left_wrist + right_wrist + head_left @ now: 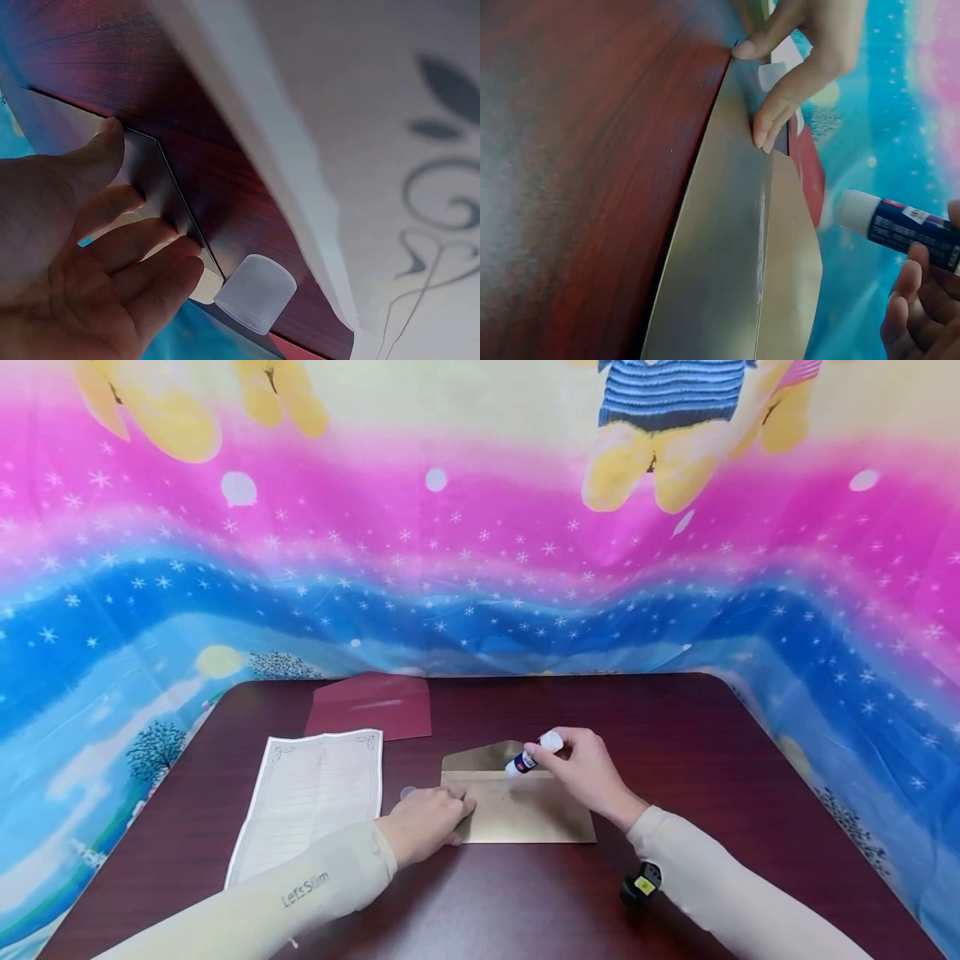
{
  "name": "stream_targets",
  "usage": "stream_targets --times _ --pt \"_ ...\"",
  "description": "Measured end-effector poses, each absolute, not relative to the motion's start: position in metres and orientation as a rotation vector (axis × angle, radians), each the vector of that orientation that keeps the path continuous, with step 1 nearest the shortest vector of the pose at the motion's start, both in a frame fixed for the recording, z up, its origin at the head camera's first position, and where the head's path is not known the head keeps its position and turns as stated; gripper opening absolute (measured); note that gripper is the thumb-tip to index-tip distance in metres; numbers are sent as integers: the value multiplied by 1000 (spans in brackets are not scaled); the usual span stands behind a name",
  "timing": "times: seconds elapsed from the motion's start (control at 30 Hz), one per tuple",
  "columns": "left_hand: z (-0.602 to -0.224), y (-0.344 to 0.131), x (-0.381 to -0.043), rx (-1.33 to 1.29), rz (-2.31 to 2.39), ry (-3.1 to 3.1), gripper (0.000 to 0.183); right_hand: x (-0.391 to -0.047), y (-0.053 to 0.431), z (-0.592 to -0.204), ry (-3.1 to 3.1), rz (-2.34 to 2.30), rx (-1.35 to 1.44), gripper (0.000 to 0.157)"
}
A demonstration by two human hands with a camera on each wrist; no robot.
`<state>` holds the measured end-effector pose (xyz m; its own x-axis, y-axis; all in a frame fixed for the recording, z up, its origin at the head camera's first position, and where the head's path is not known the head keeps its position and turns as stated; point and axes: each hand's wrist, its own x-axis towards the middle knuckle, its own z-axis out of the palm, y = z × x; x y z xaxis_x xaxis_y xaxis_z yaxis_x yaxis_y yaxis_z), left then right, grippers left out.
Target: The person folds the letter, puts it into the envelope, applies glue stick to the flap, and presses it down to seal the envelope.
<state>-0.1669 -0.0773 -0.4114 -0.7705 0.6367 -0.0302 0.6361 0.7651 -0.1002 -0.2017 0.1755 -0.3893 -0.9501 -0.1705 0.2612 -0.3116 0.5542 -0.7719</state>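
Observation:
A gold envelope [532, 814] lies on the table with its flap [480, 758] folded open on the far side. At its left end my left hand [427, 818] presses the paper; the left wrist view shows the thumb [111, 139] at the near edge and the other fingers on the surface. My right hand [596, 772] grips a dark blue and white glue stick [907, 225], tilted with its white end down, over the envelope near the flap's fold. A translucent cap [256, 294] stands just beyond the left hand, close to the envelope.
A cream lined sheet with a decorated border [322, 785] lies to the left, partly under the left sleeve. Behind it is a dark red envelope [375, 710]. The brown tabletop [525, 902] ends at a colourful cloth backdrop [480, 560].

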Motion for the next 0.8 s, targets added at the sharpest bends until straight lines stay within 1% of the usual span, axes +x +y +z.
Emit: stream_targets --times 0.23,0.47,0.8 --pt "-411 -76 -167 -1075 165 -2911 34 -210 157 -394 -2765 1173 412 18" --pt "-411 -77 -165 -1068 156 -2903 38 -215 141 -398 -2851 1053 420 21" --pt "-411 -77 -166 -1074 179 -2882 39 -223 126 -398 -2968 901 378 24"
